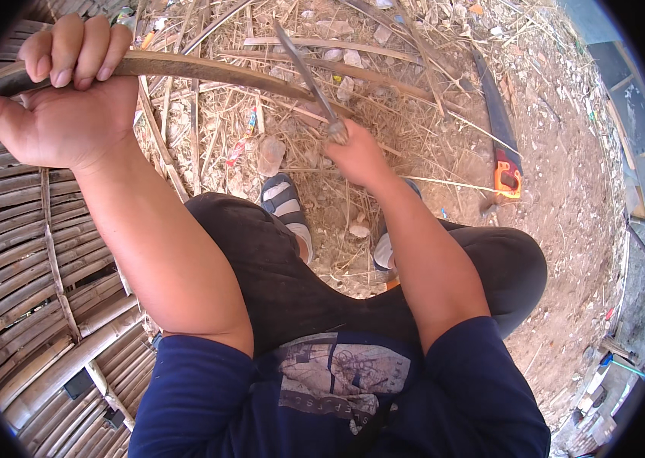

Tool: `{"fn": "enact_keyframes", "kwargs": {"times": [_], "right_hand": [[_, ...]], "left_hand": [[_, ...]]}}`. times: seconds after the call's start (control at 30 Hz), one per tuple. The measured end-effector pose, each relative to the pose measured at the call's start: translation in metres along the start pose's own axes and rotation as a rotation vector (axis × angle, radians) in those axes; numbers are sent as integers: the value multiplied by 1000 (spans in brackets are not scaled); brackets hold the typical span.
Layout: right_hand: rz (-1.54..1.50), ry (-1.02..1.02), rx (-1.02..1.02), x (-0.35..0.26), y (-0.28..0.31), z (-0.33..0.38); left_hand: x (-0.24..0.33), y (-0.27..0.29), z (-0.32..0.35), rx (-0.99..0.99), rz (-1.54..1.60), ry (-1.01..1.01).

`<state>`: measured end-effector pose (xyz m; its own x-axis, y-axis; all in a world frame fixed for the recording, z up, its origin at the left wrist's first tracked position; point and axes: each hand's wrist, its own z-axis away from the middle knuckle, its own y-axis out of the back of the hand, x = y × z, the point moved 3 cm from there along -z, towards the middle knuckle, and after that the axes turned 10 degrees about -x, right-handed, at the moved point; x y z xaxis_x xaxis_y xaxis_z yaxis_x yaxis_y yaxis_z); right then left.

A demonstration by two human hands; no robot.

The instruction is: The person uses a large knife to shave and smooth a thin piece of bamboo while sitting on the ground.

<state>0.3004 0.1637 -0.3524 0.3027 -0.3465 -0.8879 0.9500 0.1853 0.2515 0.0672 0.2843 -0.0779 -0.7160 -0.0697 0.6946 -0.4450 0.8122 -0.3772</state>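
My left hand (63,99) grips the near end of a long curved bamboo strip (215,72), which runs to the right across the littered ground. A long knife (308,72) is held by its handle in my right hand (357,156); its blade points up and to the left and crosses the strip near the strip's far part. I am crouching, with my knees and striped sandals below my hands.
A woven bamboo panel (25,259) fills the left side. Bamboo slivers and shavings (383,53) litter the dirt ahead. A hand saw with an orange handle (501,141) lies on the ground to the right. Boxes and clutter sit at the lower right.
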Motion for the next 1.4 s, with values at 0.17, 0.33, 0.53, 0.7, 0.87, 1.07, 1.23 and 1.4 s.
{"fn": "enact_keyframes", "kwargs": {"times": [0.17, 0.33, 0.53, 0.7, 0.87, 1.07, 1.23, 1.4], "right_hand": [[78, 276, 165, -8, -9, -13], [-99, -260, 81, 93, -4, -22], [-176, -252, -68, 38, 1, -3], [-21, 291, -75, -55, 5, 5], [12, 23, 67, 26, -23, -10], [-53, -220, 135, 80, -8, 2], [82, 294, 83, -14, -1, -8], [-265, -110, -261, 9, 26, -12]], "left_hand": [[0, -6, -4, 104, -140, 33], [-2, -4, -4, 126, -153, -2], [0, -3, -6, 131, -160, -7], [0, -2, -3, 99, -176, -16], [-3, -9, -2, 176, -217, -67], [-4, 1, -1, 301, -278, -111], [-4, -5, -3, 171, -193, -27], [2, 11, 6, 89, -67, 54]]}}
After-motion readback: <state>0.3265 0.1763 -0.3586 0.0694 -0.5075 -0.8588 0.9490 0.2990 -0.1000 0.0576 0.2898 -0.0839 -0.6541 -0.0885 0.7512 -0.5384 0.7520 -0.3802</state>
